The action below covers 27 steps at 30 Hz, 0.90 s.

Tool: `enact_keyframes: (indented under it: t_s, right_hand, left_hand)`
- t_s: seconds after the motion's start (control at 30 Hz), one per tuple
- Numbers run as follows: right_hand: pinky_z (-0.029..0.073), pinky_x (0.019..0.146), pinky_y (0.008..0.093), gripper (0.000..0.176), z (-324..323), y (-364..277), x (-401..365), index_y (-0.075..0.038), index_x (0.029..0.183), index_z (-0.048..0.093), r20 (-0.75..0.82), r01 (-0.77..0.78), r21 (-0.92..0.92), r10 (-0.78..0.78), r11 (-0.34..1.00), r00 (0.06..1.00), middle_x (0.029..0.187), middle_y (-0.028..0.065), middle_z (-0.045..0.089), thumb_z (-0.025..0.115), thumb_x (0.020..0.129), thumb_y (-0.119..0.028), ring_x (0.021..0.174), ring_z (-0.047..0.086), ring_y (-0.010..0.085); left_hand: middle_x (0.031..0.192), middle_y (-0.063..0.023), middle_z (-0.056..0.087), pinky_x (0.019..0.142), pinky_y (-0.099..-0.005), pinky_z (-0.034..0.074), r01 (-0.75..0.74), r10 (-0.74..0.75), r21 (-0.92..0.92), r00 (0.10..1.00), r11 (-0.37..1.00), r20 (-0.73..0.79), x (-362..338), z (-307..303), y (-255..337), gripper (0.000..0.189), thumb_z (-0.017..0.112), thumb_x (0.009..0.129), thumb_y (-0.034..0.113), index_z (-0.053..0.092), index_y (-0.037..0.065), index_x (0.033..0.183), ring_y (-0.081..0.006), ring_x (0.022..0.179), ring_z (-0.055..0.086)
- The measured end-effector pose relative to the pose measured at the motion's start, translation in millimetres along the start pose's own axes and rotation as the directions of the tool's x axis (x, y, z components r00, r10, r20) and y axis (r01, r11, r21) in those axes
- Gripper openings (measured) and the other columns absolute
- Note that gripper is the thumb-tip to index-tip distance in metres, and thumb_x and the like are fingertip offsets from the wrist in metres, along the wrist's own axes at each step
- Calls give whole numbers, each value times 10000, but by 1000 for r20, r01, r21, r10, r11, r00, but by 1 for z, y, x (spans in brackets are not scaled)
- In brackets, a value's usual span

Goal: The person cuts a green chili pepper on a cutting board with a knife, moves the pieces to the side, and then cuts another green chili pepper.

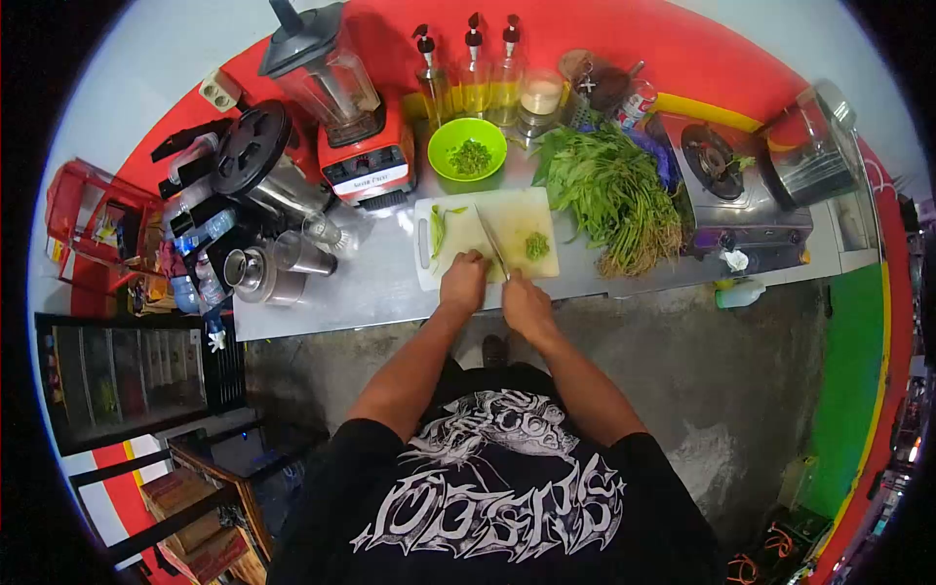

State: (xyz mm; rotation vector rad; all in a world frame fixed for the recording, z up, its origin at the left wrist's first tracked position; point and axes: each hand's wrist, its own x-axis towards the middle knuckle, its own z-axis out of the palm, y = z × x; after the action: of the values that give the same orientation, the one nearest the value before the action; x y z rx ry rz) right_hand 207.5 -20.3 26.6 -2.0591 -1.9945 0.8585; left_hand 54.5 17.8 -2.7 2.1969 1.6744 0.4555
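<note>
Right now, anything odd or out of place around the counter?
A pale plastic bottle appears to lie on its side beneath the stove, as if knocked over. Also, a crumpled white scrap sits at the stove's front, like stray litter.

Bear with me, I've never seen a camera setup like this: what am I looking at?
There's no machine, just a person's two bare hands. The single picture comes from a camera on their head, looking down. The right hand grips a knife over a white cutting board; the left hand is curled beside it, with whatever is under its fingers hidden. Chopped greens lie on the board, more in the lime bowl. A leafy bundle lies to the right, a red blender stands left.
</note>
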Motion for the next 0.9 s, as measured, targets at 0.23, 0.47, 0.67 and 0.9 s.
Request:
enact_keyframes:
  t_s: [0.23,0.47,0.67,0.9]
  right_hand:
    - [559,839,536,303,25,-13,2,72,1195,501,15,-104,33,104,994,994,985,316,711,391,1006,-137,924,715,455]
    - [529,863,568,296,12,-10,9,76,1174,503,21,-9,-20,9,1000,1000,1036,342,682,460,969,-134,946,678,509]
    - [534,873,558,326,19,-17,1,82,1199,498,70,-120,9,120,993,990,1012,331,695,440,975,-149,962,683,498]
    - [533,877,566,325,8,-22,-2,107,1195,495,37,-3,8,2,1000,999,1004,353,686,477,937,-89,976,676,510]
  left_hand:
    - [1057,-132,683,939,-421,518,-47,30,-236,997,971,-73,1,1,-25,199,695,829,69,774,93,1010,-354,1067,599]
    - [981,-141,701,893,-440,508,16,-65,-306,986,952,-153,3,8,-13,152,723,797,31,757,48,945,-379,994,615]
    - [1021,-111,697,852,-436,530,59,-97,-220,981,974,-166,-3,4,-3,154,682,838,52,754,72,973,-352,978,616]
    - [1000,-81,667,826,-434,552,5,-10,-41,992,999,-126,-5,5,-5,119,645,886,129,721,88,967,-323,992,609]
